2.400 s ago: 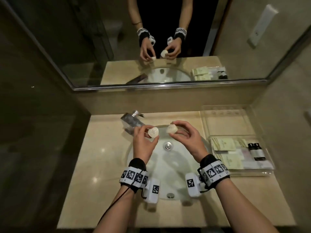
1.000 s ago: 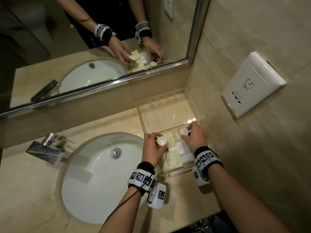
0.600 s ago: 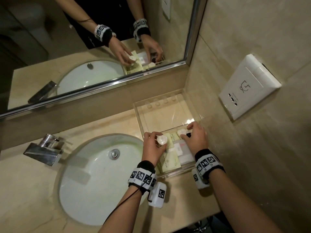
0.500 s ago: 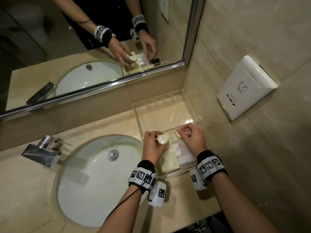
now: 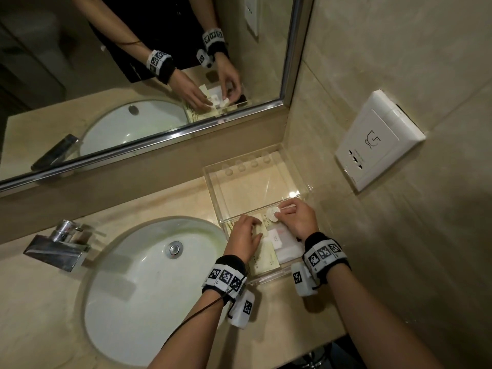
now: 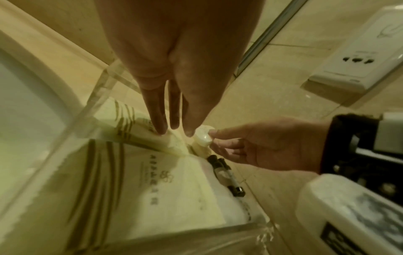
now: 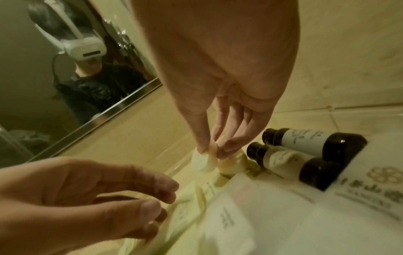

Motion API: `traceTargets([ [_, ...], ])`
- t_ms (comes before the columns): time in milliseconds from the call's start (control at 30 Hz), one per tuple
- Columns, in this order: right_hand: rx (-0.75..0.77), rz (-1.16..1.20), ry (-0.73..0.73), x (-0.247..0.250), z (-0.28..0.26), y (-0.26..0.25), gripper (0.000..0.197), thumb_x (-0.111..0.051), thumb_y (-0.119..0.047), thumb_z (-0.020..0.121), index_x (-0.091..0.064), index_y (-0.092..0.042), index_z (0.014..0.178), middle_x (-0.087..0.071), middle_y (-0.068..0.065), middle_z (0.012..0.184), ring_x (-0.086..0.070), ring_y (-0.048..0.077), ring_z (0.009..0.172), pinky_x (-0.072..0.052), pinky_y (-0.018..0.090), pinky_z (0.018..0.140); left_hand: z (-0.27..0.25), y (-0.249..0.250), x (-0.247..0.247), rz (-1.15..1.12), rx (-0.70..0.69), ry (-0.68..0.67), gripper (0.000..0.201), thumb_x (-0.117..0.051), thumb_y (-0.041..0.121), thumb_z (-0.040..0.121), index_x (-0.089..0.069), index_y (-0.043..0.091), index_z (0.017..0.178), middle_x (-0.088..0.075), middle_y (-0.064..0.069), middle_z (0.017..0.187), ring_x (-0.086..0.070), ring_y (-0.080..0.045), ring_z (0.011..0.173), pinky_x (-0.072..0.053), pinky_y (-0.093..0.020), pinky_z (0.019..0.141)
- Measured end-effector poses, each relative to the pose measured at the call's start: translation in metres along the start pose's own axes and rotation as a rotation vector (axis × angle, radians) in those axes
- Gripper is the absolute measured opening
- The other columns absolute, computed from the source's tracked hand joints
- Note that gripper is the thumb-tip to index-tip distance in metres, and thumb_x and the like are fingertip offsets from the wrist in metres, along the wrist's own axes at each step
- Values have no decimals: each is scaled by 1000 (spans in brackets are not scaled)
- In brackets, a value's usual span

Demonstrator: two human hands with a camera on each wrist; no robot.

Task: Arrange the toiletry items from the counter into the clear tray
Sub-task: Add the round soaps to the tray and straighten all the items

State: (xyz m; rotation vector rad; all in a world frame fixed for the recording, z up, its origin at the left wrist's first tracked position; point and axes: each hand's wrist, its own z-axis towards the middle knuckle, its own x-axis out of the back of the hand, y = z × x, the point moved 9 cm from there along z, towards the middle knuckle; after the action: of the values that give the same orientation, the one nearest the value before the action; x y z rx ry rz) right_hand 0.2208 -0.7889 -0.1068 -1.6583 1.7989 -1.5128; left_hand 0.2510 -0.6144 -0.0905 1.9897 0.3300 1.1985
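The clear tray (image 5: 213, 193) stands on the counter in the right corner. Its near half holds cream packets (image 5: 266, 259) and two dark bottles (image 7: 305, 139). My right hand (image 5: 282, 214) pinches a round white soap (image 5: 273, 215) on edge at the far end of the packets. In the right wrist view the soap (image 7: 205, 162) stands against a second cream soap (image 7: 226, 165) next to the bottle caps. My left hand (image 5: 247, 233) is palm down over the packets; in the left wrist view its fingers (image 6: 174, 120) are straight and touch a packet (image 6: 130, 172), holding nothing.
A white sink basin (image 5: 149, 283) lies left of the tray, with a chrome faucet (image 5: 58, 246) behind it. The mirror (image 5: 133, 75) runs along the back wall. A white wall socket (image 5: 378, 142) sits on the tiled right wall. The tray's far half is bare.
Both hands carried soaps from over the sink to the tray. Within the last half second my left hand lost its soap and flattened onto the packets; my right hand still pinches one.
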Motion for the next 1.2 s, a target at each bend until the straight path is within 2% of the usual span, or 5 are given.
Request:
traceTargets([
  [267, 103, -149, 73, -8, -1, -3, 19, -83, -11, 74, -67, -10, 84, -69, 9, 85, -65, 20, 77, -57, 35, 77, 2, -4, -9, 104, -46, -9, 26, -59, 11, 87, -59, 15, 113, -52, 1, 117, -47, -17, 112, -38, -22, 97],
  [433, 165, -274, 129, 8, -2, -6, 30, -81, -5, 73, -61, -11, 95, -58, 3, 102, -59, 14, 74, -44, 12, 64, 8, 19, -7, 195, -159, 40, 32, -56, 13, 90, -58, 16, 122, -51, 2, 130, -43, -18, 119, -39, -28, 102],
  [633, 246, -337, 91, -1, -6, -3, 42, -84, -8, 71, -55, -15, 100, -62, 1, 96, -62, 17, 73, -57, 39, 70, 8, 30, -21, 402, -187, -5, 42, -50, 18, 95, -48, 20, 137, -44, 2, 146, -40, -25, 126, -42, -38, 102],
  [833, 338, -478, 172, 1, -6, -4, 43, -86, -22, 67, -56, -23, 97, -66, -4, 98, -54, 20, 96, -49, 40, 84, 4, 27, -25, 446, -176, -35, 49, -46, 14, 95, -39, 22, 143, -38, 4, 149, -37, -24, 129, -40, -37, 102],
  [1200, 259, -389, 163, 13, -4, 7, 38, -83, -24, 73, -70, -26, 109, -66, -15, 102, -51, 20, 101, -45, 40, 93, 4, 24, -26, 483, -147, -59, 47, -46, 17, 96, -38, 24, 143, -37, 4, 150, -34, -23, 132, -36, -36, 102],
])
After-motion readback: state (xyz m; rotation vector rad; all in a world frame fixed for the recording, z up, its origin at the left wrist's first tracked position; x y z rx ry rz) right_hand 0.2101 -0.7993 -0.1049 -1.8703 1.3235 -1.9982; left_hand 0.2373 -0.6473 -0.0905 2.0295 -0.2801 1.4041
